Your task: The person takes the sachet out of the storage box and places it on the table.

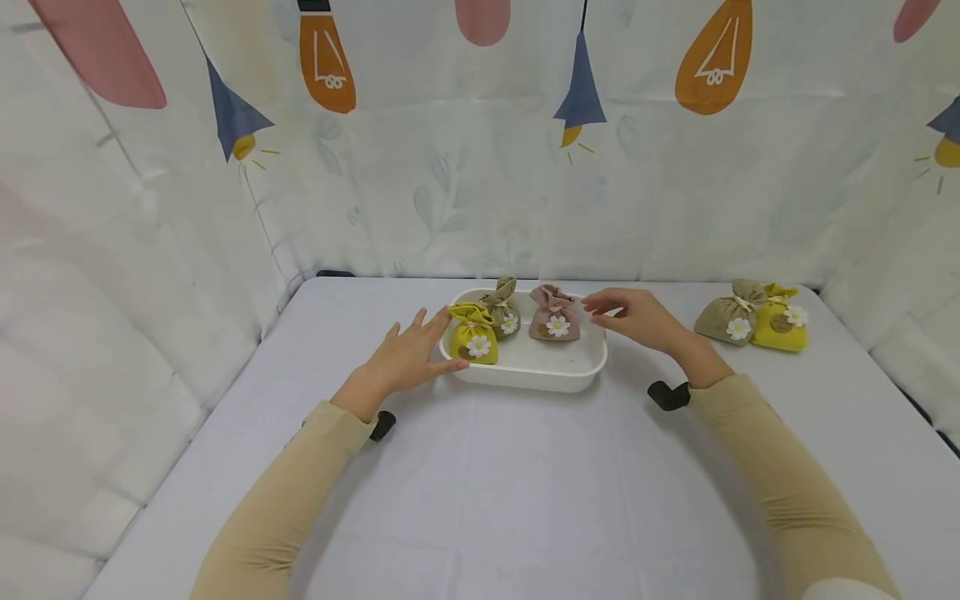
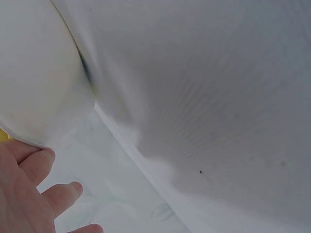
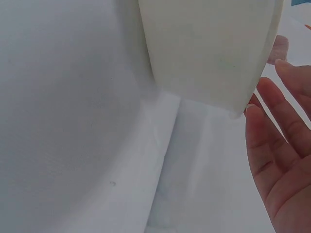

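Observation:
A white tray [image 1: 536,379] holds a yellow pouch [image 1: 471,327], an olive-brown pouch [image 1: 501,305] behind it and a pink pouch [image 1: 555,310] to the right, each with a white flower. My left hand [image 1: 403,358] is at the tray's left end, fingers spread, beside the yellow pouch. In the left wrist view that hand [image 2: 22,189] has its fingers straight near the rim. My right hand [image 1: 637,318] hovers at the right end, just right of the pink pouch. The right wrist view shows its fingers [image 3: 260,141] loosely bent by the rim, holding nothing visible.
Another olive-brown pouch [image 1: 722,320] and another yellow pouch [image 1: 776,327] stand together at the back right of the white-covered table [image 1: 540,492]. A printed white curtain [image 1: 510,192] hangs behind the table and along its sides.

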Action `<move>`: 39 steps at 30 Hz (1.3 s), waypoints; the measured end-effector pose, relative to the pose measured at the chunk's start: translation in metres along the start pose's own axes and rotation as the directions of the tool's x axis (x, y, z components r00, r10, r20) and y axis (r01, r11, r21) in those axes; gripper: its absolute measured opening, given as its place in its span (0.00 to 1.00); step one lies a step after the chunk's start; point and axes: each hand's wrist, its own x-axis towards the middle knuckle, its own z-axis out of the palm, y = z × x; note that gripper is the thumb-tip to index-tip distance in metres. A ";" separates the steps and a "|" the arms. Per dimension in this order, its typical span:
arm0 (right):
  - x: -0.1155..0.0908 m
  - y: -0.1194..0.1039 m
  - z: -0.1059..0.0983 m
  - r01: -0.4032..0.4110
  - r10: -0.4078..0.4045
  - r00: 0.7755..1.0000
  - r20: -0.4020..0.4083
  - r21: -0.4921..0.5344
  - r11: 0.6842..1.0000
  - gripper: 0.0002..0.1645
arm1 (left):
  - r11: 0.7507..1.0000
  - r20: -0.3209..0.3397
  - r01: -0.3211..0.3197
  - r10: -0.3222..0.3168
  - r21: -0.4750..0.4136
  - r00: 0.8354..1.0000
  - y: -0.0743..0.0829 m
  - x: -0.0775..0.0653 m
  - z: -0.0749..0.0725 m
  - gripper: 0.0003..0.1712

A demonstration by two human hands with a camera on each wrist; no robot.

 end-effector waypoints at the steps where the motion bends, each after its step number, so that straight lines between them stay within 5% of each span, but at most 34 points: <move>1: 0.001 0.000 0.001 -0.002 0.002 1.000 0.012 0.005 1.000 0.20 | 1.000 0.000 0.000 0.000 0.000 1.000 0.000 0.000 0.000 0.61; 17: 0.021 -0.014 0.011 -0.071 0.079 0.987 0.137 -0.058 0.996 0.31 | 1.000 0.008 0.001 -0.001 -0.008 1.000 0.000 -0.001 -0.001 0.61; 39: 0.038 -0.023 0.030 -0.191 0.217 0.971 0.104 -0.214 0.958 0.33 | 1.000 0.013 0.014 -0.014 -0.016 1.000 0.000 0.000 0.000 0.61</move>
